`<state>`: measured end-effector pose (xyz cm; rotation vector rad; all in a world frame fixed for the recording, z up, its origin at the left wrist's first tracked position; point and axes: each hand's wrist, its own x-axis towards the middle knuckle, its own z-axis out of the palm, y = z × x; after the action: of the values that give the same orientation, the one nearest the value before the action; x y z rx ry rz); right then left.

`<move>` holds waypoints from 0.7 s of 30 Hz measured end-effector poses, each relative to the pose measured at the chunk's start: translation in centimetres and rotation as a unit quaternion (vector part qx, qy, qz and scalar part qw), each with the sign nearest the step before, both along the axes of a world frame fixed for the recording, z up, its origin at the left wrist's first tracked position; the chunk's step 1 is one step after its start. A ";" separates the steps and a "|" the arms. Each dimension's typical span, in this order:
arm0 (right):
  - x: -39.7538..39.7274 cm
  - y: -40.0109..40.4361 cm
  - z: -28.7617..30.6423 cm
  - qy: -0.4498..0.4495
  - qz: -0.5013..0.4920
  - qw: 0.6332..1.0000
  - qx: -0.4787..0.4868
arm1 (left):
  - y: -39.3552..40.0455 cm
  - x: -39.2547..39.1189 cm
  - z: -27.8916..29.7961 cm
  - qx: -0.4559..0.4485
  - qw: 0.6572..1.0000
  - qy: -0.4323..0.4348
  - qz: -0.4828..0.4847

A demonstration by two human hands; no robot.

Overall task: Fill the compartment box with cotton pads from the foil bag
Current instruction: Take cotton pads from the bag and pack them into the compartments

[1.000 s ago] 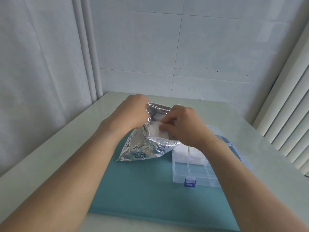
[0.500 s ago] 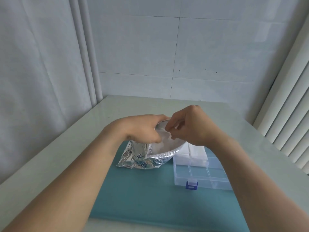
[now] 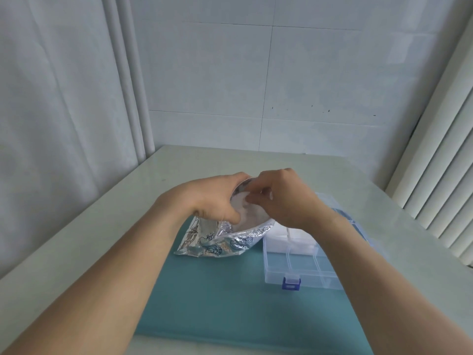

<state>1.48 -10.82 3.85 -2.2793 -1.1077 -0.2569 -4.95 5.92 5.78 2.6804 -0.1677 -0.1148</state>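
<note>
Teal mat (image 3: 230, 303) nearest, on table (image 3: 76, 226). Clear compartment box (image 3: 302, 262) on mat's right, far cells hold white pads. Foil bag (image 3: 220, 242) just left of box, left hand (image 3: 217, 198) gripping bag mouth. Right hand (image 3: 279, 198) at mouth, fingers curled, pinching cotton pad (image 3: 242, 201).

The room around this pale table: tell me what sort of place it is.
Probably a plain home or utility corner set up for a tabletop chore: white tiled wall, pale vertical window blinds, and a smooth pale tabletop carrying a teal mat.

Left hand (image 3: 217, 198) fingers curled, gripping the rim of the crinkled silver foil bag (image 3: 220, 242), right hand (image 3: 279, 198) fingertips pinched together at its mouth, both bare forearms extended forward
</note>
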 end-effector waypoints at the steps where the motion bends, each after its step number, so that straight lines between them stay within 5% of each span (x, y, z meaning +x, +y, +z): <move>1: 0.1 -0.2 0.3 0.002 -0.010 1.000 0.018 | 0.1 0.1 -0.1 0.004 1.000 0.002 0.010; 8: 0.8 -0.9 0.6 0.054 -0.059 0.989 0.121 | 0.8 0.3 -0.3 0.058 0.989 -0.048 0.127; 13: 0.7 -1.1 1.1 0.092 -0.080 0.979 0.166 | 1.1 0.4 -0.1 0.030 0.993 -0.030 0.112; 17: 1.0 -3.2 2.6 0.119 -0.091 0.969 0.195 | 0.8 0.0 0.5 -0.082 0.993 -0.039 0.069; 21: 0.6 -4.6 4.2 0.198 -0.021 0.953 0.227 | -0.5 -0.2 1.1 -0.254 0.953 -0.161 0.024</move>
<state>2.12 -15.41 8.03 -1.8359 -0.7062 -0.0549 -5.20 5.45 6.89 2.1667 -0.2018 0.3390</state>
